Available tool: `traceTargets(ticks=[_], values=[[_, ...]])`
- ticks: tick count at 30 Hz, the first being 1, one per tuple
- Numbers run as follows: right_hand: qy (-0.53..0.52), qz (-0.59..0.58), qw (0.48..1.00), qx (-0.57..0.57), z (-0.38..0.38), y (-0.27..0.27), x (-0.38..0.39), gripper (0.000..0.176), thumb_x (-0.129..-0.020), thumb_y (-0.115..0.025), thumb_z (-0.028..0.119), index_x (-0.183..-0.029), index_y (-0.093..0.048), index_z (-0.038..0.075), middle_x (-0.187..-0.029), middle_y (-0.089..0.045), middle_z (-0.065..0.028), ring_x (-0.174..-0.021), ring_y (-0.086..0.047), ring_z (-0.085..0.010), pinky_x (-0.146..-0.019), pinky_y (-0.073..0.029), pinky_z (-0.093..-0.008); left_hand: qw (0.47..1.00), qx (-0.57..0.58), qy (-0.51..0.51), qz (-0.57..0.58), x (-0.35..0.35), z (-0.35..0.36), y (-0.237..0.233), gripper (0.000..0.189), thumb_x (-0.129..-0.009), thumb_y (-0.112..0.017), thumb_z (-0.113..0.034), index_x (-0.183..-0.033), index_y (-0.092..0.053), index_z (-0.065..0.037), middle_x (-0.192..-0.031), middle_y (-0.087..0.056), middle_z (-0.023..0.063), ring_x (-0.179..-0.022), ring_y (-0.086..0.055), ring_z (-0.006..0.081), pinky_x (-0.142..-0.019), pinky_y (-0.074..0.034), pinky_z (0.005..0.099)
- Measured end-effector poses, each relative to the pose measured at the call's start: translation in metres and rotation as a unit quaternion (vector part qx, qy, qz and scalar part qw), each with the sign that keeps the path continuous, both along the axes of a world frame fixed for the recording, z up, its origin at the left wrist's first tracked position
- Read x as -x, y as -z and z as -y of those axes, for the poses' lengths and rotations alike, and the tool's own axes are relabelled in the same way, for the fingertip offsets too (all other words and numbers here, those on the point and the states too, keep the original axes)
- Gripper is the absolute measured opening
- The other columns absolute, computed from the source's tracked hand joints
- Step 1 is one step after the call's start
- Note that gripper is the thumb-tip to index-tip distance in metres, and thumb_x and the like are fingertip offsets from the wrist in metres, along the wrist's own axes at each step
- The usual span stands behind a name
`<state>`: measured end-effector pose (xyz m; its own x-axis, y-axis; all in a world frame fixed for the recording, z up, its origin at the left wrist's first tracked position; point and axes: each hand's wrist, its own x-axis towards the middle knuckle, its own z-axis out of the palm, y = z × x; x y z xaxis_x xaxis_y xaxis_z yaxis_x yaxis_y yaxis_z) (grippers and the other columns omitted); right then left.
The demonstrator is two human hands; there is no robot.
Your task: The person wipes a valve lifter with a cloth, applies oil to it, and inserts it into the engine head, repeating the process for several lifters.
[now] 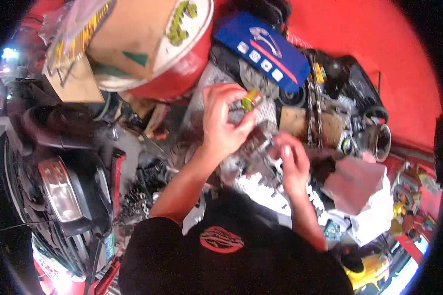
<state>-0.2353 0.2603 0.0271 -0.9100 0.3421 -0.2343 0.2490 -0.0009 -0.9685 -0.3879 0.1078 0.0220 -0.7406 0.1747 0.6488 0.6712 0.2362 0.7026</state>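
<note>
My left hand (226,120) is raised over the workspace, pinching a small cylindrical part (251,100) with a yellow-green band between thumb and fingers. Below and to the right, my right hand (294,164) has its fingers curled in, with the fingertips close to a grey metal assembly (255,147). What those fingers hold, if anything, is blurred and cannot be made out. Several similar yellow-green pieces (178,32) lie in a row on the white top of a red drum (182,76), beyond my left hand.
A blue box (263,51) lies beyond my hands. Dark metal chains (314,108) and a metal cylinder (379,142) are to the right, above a reddish-brown sheet (354,184). Cardboard (128,37) covers part of the drum. A vehicle headlight (60,189) stands at the left.
</note>
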Motion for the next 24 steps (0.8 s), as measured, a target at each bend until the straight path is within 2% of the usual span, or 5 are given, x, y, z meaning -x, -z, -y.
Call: traceTargets(ticks=[2,8,12,16,24], values=[[-0.023,-0.088,0.986,0.140,0.018,-0.016,0.004,0.038,-0.100,-0.054,0.019,-0.132,-0.048,0.001,-0.113,-0.061,-0.0072,-0.093,-0.061,-0.0145,-0.083,-0.052,-0.0295,0.999,0.008,0.014,-0.027,-0.049,0.004,-0.009,0.043,-0.066,-0.077,0.000,-0.103,-0.057,-0.005,-0.100,-0.062,0.0107,-0.091,-0.054,0.0275,-0.083,-0.043,0.0397],[-0.155,-0.101,0.967,0.175,0.035,-0.033,-0.063,0.033,-0.092,-0.066,0.013,-0.122,-0.057,0.002,-0.109,-0.064,-0.0061,-0.096,-0.061,-0.0136,-0.077,-0.056,-0.0268,0.999,0.030,0.007,0.011,-0.172,0.033,-0.022,0.040,-0.070,-0.073,0.000,-0.107,-0.058,-0.005,-0.109,-0.060,0.0111,-0.096,-0.053,0.0281,-0.085,-0.043,0.0386],[-0.178,-0.300,0.902,-0.255,0.026,-0.044,-0.111,0.031,-0.081,-0.076,0.005,-0.107,-0.059,0.001,-0.112,-0.066,-0.0110,-0.099,-0.064,-0.0197,-0.080,-0.054,-0.0311,0.961,-0.115,0.064,0.243,-0.252,0.046,-0.031,0.044,-0.072,-0.069,0.005,-0.114,-0.061,-0.004,-0.110,-0.061,0.0109,-0.097,-0.057,0.0220,-0.080,-0.047,0.0302],[-0.157,-0.233,0.932,-0.228,0.016,-0.062,-0.181,0.054,-0.076,-0.077,0.000,-0.123,-0.049,0.005,-0.113,-0.066,-0.0109,-0.097,-0.068,-0.0253,-0.086,-0.052,-0.0319,0.972,-0.074,0.025,0.223,-0.326,0.030,-0.055,0.037,-0.074,-0.070,0.003,-0.110,-0.063,-0.004,-0.095,-0.066,0.0108,-0.086,-0.064,0.0211,-0.074,-0.051,0.0298],[-0.240,-0.273,0.890,-0.276,-0.019,-0.087,-0.286,0.046,-0.072,-0.073,-0.004,-0.116,-0.062,0.005,-0.116,-0.063,-0.0129,-0.106,-0.062,-0.0301,-0.091,-0.051,-0.0349,0.980,0.179,0.055,0.074,-0.418,0.013,-0.104,0.028,-0.075,-0.064,0.001,-0.103,-0.064,-0.003,-0.086,-0.064,0.0142,-0.085,-0.061,0.0348,-0.081,-0.050,0.0428]])
